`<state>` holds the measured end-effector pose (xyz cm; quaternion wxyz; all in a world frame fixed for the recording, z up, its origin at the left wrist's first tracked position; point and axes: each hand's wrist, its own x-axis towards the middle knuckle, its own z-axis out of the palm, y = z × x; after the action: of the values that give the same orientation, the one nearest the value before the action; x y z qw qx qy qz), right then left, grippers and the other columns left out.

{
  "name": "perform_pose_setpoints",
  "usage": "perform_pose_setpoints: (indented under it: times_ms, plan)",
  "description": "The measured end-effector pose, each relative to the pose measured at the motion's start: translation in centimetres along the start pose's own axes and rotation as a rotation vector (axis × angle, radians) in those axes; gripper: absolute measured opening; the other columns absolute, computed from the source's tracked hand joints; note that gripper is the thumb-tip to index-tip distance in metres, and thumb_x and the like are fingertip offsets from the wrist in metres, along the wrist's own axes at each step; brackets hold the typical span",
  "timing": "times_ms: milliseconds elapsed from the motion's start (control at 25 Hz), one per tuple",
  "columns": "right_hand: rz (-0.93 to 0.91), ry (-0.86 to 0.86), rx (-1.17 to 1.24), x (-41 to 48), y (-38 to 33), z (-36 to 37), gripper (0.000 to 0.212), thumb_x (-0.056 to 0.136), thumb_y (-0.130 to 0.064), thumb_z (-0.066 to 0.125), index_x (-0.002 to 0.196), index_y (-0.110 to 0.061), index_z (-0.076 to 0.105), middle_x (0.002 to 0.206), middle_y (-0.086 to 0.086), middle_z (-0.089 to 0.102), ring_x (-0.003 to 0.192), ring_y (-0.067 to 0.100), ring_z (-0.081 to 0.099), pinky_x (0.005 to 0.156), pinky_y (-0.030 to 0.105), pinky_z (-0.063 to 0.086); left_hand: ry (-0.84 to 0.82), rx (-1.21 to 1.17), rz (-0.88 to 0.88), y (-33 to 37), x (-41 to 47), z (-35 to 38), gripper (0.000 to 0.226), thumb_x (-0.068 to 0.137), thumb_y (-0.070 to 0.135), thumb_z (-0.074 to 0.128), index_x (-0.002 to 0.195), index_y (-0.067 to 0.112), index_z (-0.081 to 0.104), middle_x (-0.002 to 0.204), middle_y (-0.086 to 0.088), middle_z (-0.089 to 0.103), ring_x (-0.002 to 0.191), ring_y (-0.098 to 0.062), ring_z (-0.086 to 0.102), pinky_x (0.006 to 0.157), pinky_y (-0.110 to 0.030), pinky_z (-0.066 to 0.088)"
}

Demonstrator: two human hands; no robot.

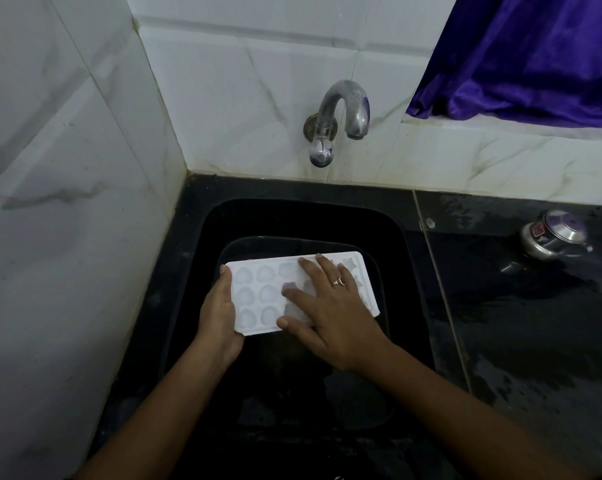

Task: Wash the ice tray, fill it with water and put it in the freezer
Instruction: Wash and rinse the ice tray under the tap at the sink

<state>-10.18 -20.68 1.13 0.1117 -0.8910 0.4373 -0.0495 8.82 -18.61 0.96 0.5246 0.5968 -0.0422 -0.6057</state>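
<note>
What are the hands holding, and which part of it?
The left hand grips the ice tray by its left end. The right hand only lies flat on top of the tray, fingers straight, not gripping.

Ice tray (254, 296) over the sink (310, 216), before the wall tap (344, 112) — left hand (220, 317) gripping its left end, right hand (330, 306) flat on top. Pot (554, 235) on the counter (534, 306), far right.
</note>
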Motion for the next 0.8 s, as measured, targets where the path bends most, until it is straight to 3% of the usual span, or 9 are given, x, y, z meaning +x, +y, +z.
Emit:
perform_pose_setpoints:
  times_ms: [80,320,480,680,800]
  plan:
    - [-0.017,0.01,-0.029,-0.9,1.7,-0.3,0.062,0.103,-0.07,0.027,0.151,-0.036,0.046,0.17,0.011,0.021,0.159,0.033,0.009,0.126,0.058,0.009,0.019,-0.021,0.021,0.4,0.4,-0.7,0.057,0.108,0.059,0.039,0.124,0.014,0.07,0.109,-0.012,0.081,0.093,-0.032,0.08,0.073,-0.044,0.061]
    - [0.095,0.056,0.053,-0.7,1.4,-0.3,0.063,0.102,-0.071,0.025,0.129,-0.029,0.063,0.163,0.014,0.033,0.156,0.035,0.017,0.123,0.061,0.017,0.002,0.007,0.015,0.1,-0.1,-0.4,0.058,0.109,0.059,0.037,0.123,0.014,0.071,0.111,-0.012,0.081,0.093,-0.031,0.08,0.076,-0.044,0.06]
    - [0.068,0.051,0.009,-0.7,1.8,-0.5,0.064,0.101,-0.072,0.023,0.135,-0.032,0.06,0.163,0.012,0.033,0.157,0.034,0.016,0.125,0.059,0.013,0.004,-0.005,0.022,0.3,0.0,-0.6,0.061,0.108,0.06,0.037,0.13,0.013,0.069,0.117,-0.014,0.079,0.099,-0.033,0.079,0.078,-0.046,0.06]
    - [0.079,0.043,0.023,-0.4,1.2,-0.2,0.071,0.1,-0.074,0.02,0.127,-0.026,0.064,0.162,0.014,0.034,0.156,0.035,0.019,0.124,0.061,0.015,0.013,-0.001,0.006,0.0,-0.1,-0.6,0.061,0.108,0.061,0.037,0.128,0.013,0.069,0.117,-0.015,0.079,0.101,-0.036,0.078,0.079,-0.047,0.06]
    - [0.097,0.057,0.03,-0.4,1.5,-0.5,0.066,0.1,-0.074,0.022,0.129,-0.032,0.064,0.161,0.012,0.036,0.155,0.034,0.02,0.123,0.061,0.015,0.017,0.006,0.014,0.1,-0.1,-0.7,0.06,0.108,0.06,0.037,0.127,0.014,0.07,0.113,-0.013,0.08,0.099,-0.034,0.079,0.077,-0.046,0.061]
